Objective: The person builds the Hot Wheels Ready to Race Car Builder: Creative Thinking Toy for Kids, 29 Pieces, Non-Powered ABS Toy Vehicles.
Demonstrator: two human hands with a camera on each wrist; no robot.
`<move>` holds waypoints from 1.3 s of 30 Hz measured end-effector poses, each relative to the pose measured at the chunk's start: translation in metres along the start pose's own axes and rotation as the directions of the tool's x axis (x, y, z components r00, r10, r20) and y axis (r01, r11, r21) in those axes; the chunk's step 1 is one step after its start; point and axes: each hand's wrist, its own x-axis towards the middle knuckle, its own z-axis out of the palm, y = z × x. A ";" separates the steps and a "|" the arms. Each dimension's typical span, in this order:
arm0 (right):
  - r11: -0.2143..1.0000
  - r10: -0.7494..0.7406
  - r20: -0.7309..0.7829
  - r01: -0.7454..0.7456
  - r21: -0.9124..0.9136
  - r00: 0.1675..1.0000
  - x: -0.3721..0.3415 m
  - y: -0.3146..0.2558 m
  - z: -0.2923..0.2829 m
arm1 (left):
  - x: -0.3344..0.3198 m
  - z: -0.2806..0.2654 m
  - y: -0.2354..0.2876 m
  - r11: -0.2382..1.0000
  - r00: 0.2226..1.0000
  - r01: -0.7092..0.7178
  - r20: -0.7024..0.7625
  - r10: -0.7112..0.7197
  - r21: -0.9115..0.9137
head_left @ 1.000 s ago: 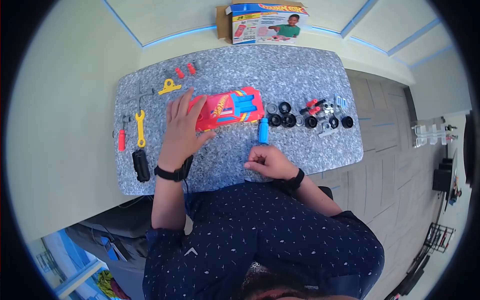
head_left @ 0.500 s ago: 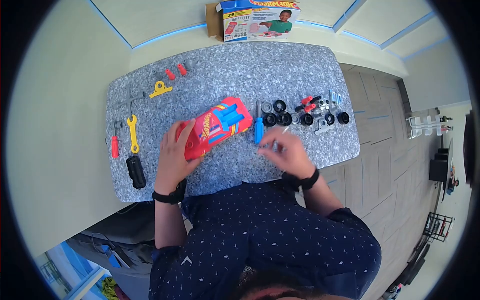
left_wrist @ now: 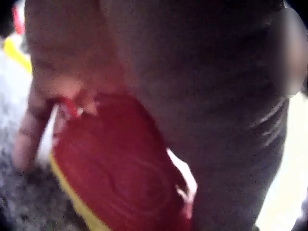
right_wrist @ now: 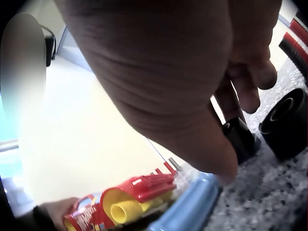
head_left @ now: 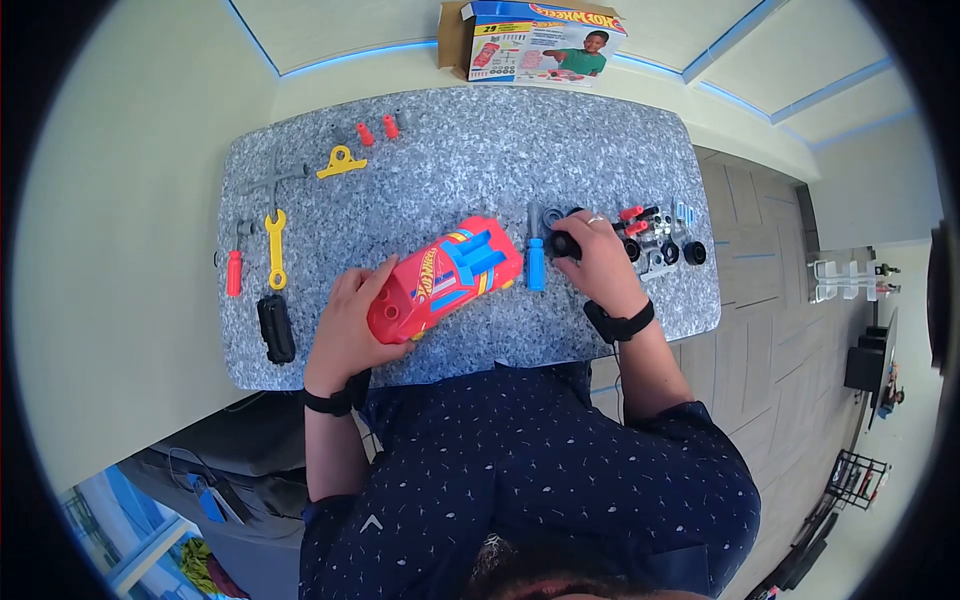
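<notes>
The left hand (head_left: 345, 325) grips one end of the red toy car (head_left: 445, 280), which lies slanted on the table; in the left wrist view its palm (left_wrist: 159, 62) is against the red body (left_wrist: 115, 159). Over the wheels, the right hand (head_left: 603, 262) pinches a black wheel (head_left: 565, 245) between thumb and fingers. The right wrist view shows that wheel (right_wrist: 239, 139) low at the tabletop under the right hand (right_wrist: 163, 72), with another black wheel (right_wrist: 286, 122) beside it. A blue screwdriver (head_left: 536, 268) lies between car and wheels.
Right of the hand lie small red and black parts (head_left: 636, 226) and a black wheel (head_left: 695, 253). At the left are a yellow wrench (head_left: 277, 250), a red screwdriver (head_left: 234, 273) and a black case (head_left: 275, 328). A box (head_left: 545, 42) stands beyond the table's far edge.
The left hand has drawn the car nearer the body and turned it to a slant. The right hand has moved from the near edge out to the wheels and taken hold of one.
</notes>
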 end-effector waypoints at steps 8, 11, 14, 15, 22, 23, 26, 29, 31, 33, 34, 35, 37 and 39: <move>0.759 -0.049 -0.154 0.137 0.636 0.987 -0.014 -0.041 -0.003 | -0.012 -0.018 -0.025 0.926 0.987 -0.063 0.114 0.113 -0.372; 0.650 -0.128 -0.194 0.230 0.724 0.973 -0.017 -0.047 0.021 | -0.014 -0.017 -0.026 0.889 0.990 -0.012 0.119 0.075 -0.457; 0.586 -0.105 -0.199 0.223 0.779 0.974 -0.021 -0.060 0.029 | -0.016 -0.015 -0.028 0.858 0.991 0.031 0.130 0.042 -0.512; 0.658 -0.153 -0.216 0.263 0.706 0.964 -0.018 -0.063 0.027 | -0.016 -0.015 -0.029 0.847 0.990 0.047 0.140 0.033 -0.529; 0.843 -0.247 -0.240 0.330 0.425 0.939 -0.009 -0.072 0.021 | -0.019 -0.008 -0.034 0.832 0.990 0.032 0.131 0.048 -0.553; 0.858 -0.271 -0.248 0.351 0.376 0.930 -0.007 -0.073 0.021 | -0.019 -0.008 -0.036 0.829 0.989 0.031 0.135 0.054 -0.558; 0.870 -0.163 -0.214 0.242 0.429 0.963 -0.007 -0.082 0.019 | -0.019 -0.010 -0.038 0.831 0.988 0.034 0.145 0.056 -0.556; 0.876 -0.116 -0.104 0.151 0.457 0.988 -0.007 -0.081 0.018 | -0.020 -0.015 -0.032 0.849 0.987 0.013 0.140 0.072 -0.529; 0.876 -0.188 -0.118 0.221 0.428 0.975 -0.004 -0.073 0.026 | -0.021 -0.023 -0.024 0.906 0.991 -0.057 0.088 0.102 -0.419; 0.872 -0.195 -0.100 0.219 0.437 0.976 -0.005 -0.069 0.030 | -0.025 -0.032 -0.016 0.967 0.987 -0.156 -0.007 0.158 -0.202; 0.868 -0.166 -0.073 0.180 0.462 0.983 -0.005 -0.072 0.027 | -0.024 -0.040 -0.004 0.974 0.985 -0.174 -0.029 0.172 -0.147; 0.863 -0.137 -0.044 0.141 0.486 0.990 -0.006 -0.075 0.026 | -0.021 -0.048 0.015 0.978 0.981 -0.189 -0.049 0.186 -0.091; 0.858 -0.114 -0.034 0.116 0.500 0.993 -0.008 -0.074 0.034 | -0.010 -0.046 0.044 0.971 0.968 -0.236 -0.087 0.237 0.018; 0.853 -0.105 -0.023 0.102 0.512 0.994 -0.007 -0.076 0.038 | 0.006 -0.035 0.070 0.946 0.943 -0.297 -0.120 0.312 0.129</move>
